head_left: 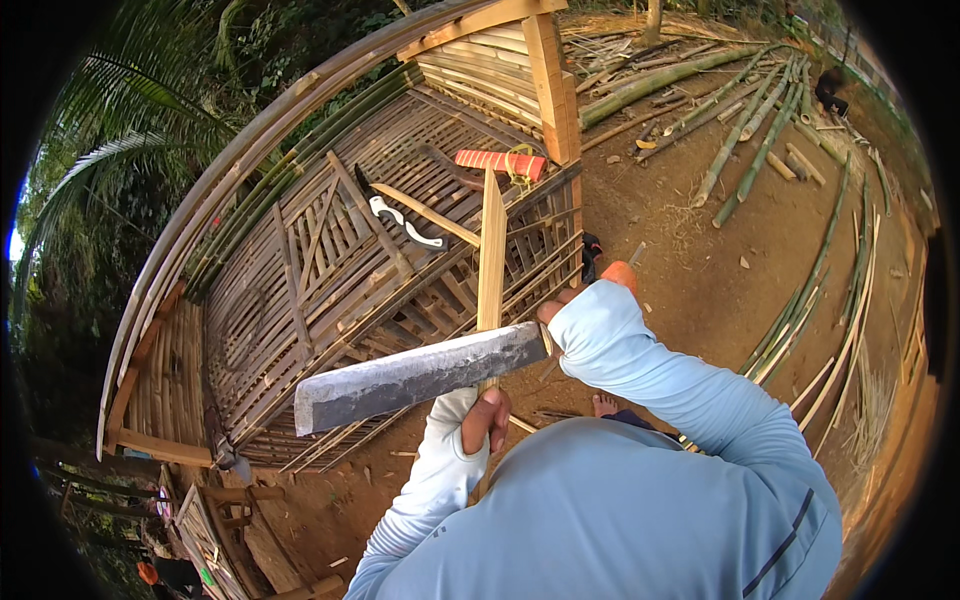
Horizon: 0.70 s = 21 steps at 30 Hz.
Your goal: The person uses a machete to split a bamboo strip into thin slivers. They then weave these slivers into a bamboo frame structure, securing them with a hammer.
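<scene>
- Counts: one bamboo slat (491,250) is held upright, one broad cleaver blade (420,375) is laid across it, and two hands are seen.
- One white-handled saw (405,222) and one red-striped bundle (500,162) are laid on the woven bamboo panel (330,270), at 11 and 12 o'clock from the slat.
- Green bamboo poles (745,140), too many to be counted surely, are strewn at 2 o'clock.
- Bare brown earth (680,260), littered with chips and shavings, makes up the ground; the place is outdoors, with palm fronds (120,140) at 9 o'clock.
- The slat is seen as pale yellow, narrow, flat and long, standing near the middle of the view, its foot hidden behind the blade.
- The left hand (485,418) is closed around the lower part of the slat, just under the blade.
- The right hand (556,308) is mostly hidden by its pale blue sleeve (640,370); it sits at the blade's handle end, and its grip cannot be told.
</scene>
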### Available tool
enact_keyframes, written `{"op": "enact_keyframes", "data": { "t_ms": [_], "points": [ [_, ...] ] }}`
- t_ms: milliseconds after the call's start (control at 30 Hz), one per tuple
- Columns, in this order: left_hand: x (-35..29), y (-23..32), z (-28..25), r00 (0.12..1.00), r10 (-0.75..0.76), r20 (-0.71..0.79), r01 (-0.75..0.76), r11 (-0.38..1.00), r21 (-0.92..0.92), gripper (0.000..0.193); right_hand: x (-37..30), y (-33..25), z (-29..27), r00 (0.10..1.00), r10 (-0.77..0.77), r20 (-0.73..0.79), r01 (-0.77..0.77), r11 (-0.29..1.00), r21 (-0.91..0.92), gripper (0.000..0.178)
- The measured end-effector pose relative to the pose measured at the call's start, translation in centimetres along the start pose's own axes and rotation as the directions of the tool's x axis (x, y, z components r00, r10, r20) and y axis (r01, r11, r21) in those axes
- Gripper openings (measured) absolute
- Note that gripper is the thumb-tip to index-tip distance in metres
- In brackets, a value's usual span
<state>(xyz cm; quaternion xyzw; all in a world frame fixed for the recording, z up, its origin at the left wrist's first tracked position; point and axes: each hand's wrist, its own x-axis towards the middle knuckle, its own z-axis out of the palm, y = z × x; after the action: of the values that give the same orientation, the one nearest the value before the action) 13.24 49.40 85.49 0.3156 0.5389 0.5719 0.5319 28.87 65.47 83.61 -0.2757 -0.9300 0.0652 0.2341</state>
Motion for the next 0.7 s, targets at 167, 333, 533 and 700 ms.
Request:
{"op": "enact_keyframes", "data": {
  "t_ms": [167,333,533,700],
  "points": [
    [-0.6,0.0,-0.4,0.996,-0.077,0.053,0.074,0.996,0.055,0.038,1.5,1.2,-1.6,0.993,0.033,-0.118,-0.044,0.994,-0.096,0.011],
    [0.1,0.3,-0.7,1.0,-0.002,0.013,0.003,1.0,-0.026,0.03,0.8,0.1,-0.7,0.997,-0.048,-0.064,0.045,0.997,-0.055,0.009],
    [0.1,0.2,-1.1,1.0,-0.02,-0.023,0.021,0.998,0.056,0.02,0.4,-1.3,1.5,0.992,0.064,0.107,-0.072,0.994,0.081,0.017],
    [0.3,0.1,-1.0,0.999,-0.045,-0.009,0.046,0.993,0.105,0.026,0.6,0.0,1.7,0.991,-0.116,-0.067,0.114,0.993,-0.031,0.016]
  ]
}}
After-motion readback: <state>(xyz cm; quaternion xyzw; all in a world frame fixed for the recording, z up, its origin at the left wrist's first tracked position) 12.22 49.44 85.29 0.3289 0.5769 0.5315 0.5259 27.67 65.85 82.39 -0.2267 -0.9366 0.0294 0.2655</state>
